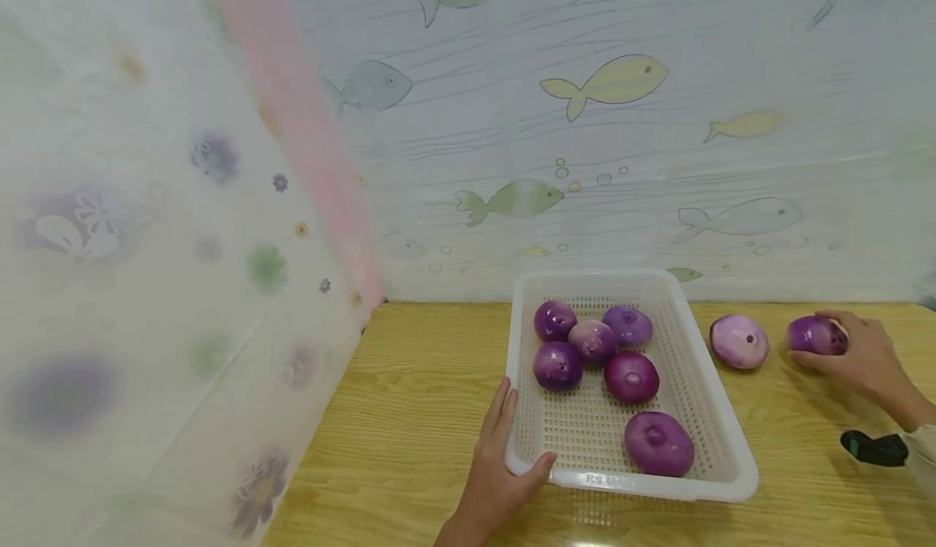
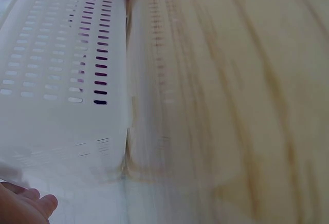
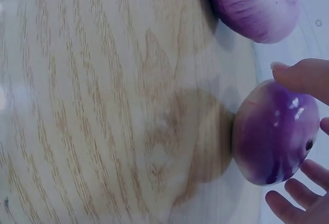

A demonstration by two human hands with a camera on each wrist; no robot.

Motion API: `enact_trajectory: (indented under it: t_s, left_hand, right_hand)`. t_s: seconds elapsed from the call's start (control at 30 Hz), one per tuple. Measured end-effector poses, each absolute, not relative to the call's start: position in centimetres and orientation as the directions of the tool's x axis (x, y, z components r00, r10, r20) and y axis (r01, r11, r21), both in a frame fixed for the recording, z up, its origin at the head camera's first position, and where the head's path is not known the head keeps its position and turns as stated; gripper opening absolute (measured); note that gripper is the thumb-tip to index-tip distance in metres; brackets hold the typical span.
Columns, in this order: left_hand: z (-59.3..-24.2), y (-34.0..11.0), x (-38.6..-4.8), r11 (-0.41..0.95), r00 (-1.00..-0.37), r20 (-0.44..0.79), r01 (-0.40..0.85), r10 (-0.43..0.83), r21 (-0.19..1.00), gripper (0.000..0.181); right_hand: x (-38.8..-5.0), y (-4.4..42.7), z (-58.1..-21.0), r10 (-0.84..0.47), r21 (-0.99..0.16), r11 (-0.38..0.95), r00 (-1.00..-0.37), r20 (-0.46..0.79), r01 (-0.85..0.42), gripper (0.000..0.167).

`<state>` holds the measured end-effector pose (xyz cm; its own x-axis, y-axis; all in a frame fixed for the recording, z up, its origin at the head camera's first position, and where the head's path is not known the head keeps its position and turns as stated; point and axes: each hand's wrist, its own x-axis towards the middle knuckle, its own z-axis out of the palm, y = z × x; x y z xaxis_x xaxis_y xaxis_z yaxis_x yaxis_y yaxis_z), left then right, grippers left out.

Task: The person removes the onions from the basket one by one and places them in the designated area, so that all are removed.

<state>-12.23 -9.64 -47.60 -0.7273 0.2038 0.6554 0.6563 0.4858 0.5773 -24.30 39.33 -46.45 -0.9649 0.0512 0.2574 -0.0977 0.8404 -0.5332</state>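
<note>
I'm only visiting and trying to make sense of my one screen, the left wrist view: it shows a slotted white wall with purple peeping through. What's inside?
Observer: In the head view, the white basket holds six purple onions.
Operator: Neat! And the right hand, which I can't see at all?
Observer: The right hand has its thumb and fingers around another purple onion, off to the right of the basket.
Operator: So is that the only one outside the basket?
Observer: No, a paler onion sits on the table, between the basket and that hand.
</note>
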Motion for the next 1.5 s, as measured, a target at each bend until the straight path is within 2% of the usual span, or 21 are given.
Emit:
enact_trajectory:
  t_s: [0.33,0.47,1.0,1.27,1.4,1.5]
  left_hand:
    - [-47.4,-9.6,-12.3,0.477,-0.725,0.659,0.660,0.202,0.580,0.084]
    - [-47.4,-9.7,-12.3,0.476,-0.756,0.626,0.630,0.195,0.613,0.083]
    - [-47.4,-9.8,-12.5,0.476,-0.739,0.645,0.647,0.196,0.596,0.082]
    - [-47.6,-9.6,-12.5,0.479,-0.758,0.622,0.627,0.195,0.614,0.082]
    - [-47.7,-9.6,-12.4,0.492,-0.744,0.639,0.638,0.194,0.593,0.082]
    - [-47.6,-9.6,-12.2,0.491,-0.757,0.625,0.625,0.191,0.607,0.082]
  right_hand:
    - [-24.2,38.6,-44.7,0.007,-0.516,0.834,-0.931,0.366,-0.196,0.066]
    - [-24.0,37.7,-43.2,-0.037,-0.497,0.831,-0.916,0.399,-0.250,0.060]
    - [-21.9,32.9,-38.3,-0.229,-0.495,0.766,-0.894,0.386,-0.410,0.051]
    - [-20.9,30.5,-37.2,-0.363,-0.391,0.741,-0.815,0.453,-0.547,0.049]
    - [-20.4,28.9,-36.7,-0.427,-0.388,0.691,-0.778,0.462,-0.610,0.048]
    - [-20.0,27.9,-36.4,-0.458,-0.392,0.664,-0.761,0.460,-0.637,0.048]
